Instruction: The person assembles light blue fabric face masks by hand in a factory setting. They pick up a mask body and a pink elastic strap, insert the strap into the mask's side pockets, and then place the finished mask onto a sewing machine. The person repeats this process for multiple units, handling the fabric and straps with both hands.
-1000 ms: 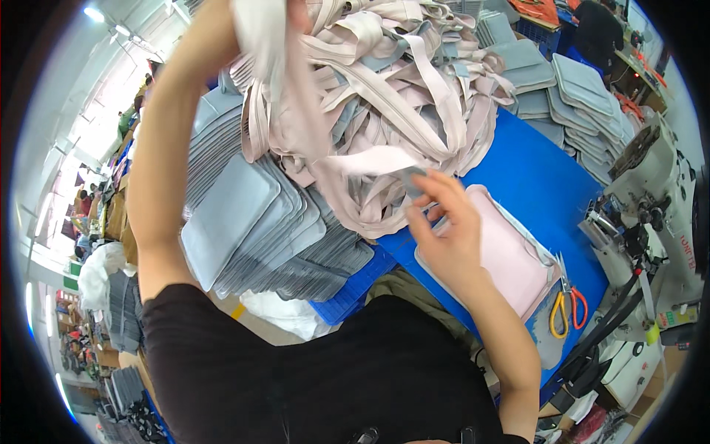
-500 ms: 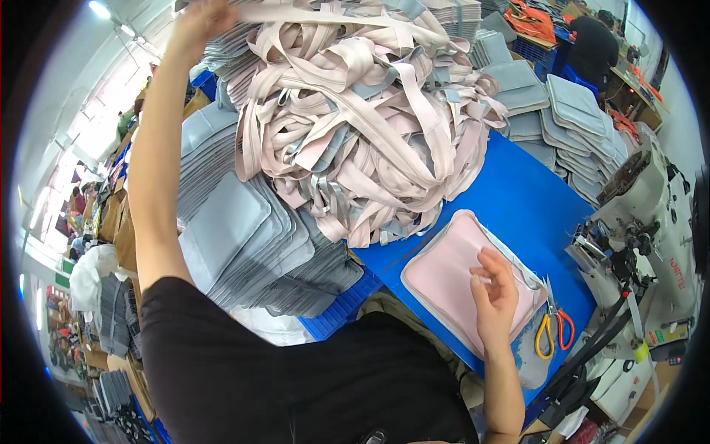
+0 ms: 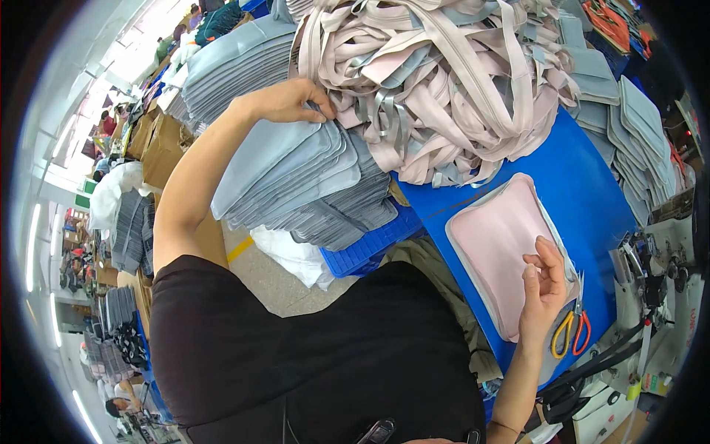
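My left hand (image 3: pixel 299 101) is bent down at the left edge of a heap of pale pink zipper strips (image 3: pixel 473 81), above a stack of grey-blue fabric panels (image 3: pixel 277 159). Its fingertips come together, and whatever they pinch is hidden. My right hand (image 3: pixel 545 292) hovers over the right side of a pink padded piece (image 3: pixel 492 244) with rounded corners and a pale edging. The fingers there are loosely bent and apart, holding nothing. Beside that wrist lie scissors (image 3: pixel 569 333) with one yellow and one red handle loop.
The pink piece rests on a blue tabletop (image 3: pixel 599 200). A sewing machine (image 3: pixel 658 274) stands at the right edge. More grey panels (image 3: pixel 636 126) are piled at the far right. A blue crate (image 3: pixel 370 244) sits under the left stack. Cartons (image 3: pixel 163 152) stand at the left.
My left hand has come down from a raised strip at the top to the near left edge of the heap. The view has shifted; my right hand stays over the pink piece.
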Motion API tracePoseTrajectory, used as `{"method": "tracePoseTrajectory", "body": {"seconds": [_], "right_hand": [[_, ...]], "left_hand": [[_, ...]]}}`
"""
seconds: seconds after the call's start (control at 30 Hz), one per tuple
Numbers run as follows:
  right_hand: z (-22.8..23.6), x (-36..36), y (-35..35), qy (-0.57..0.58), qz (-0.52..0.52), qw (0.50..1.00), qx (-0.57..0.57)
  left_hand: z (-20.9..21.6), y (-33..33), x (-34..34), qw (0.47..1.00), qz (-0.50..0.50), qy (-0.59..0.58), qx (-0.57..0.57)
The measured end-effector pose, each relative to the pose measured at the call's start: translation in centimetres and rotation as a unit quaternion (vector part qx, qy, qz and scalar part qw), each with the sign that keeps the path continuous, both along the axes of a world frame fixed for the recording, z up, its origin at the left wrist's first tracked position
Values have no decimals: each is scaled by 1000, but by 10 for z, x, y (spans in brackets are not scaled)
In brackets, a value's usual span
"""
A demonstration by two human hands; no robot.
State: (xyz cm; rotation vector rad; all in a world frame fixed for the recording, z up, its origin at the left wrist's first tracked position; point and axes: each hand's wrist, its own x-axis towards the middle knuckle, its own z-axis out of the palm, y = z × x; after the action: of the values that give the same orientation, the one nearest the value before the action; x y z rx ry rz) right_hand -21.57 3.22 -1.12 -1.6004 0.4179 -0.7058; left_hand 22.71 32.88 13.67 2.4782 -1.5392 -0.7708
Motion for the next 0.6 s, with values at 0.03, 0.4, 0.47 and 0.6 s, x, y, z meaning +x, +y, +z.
{"method": "tracePoseTrajectory", "body": {"seconds": [0.03, 0.4, 0.47, 0.6], "right_hand": [[1, -1, 4, 1, -1, 1000, 3], [16, 28, 52, -7, 75, 997, -14], [33, 47, 75, -15, 106, 992, -66], [60, 81, 100, -91, 105, 986, -95]], "left_hand": [[-2, -1, 4, 1000, -6, 17, -3], [49, -1, -53, 976, -61, -153, -141], [80, -39, -96, 936, -95, -264, -212], [102, -101, -161, 833, -96, -324, -438]]}}
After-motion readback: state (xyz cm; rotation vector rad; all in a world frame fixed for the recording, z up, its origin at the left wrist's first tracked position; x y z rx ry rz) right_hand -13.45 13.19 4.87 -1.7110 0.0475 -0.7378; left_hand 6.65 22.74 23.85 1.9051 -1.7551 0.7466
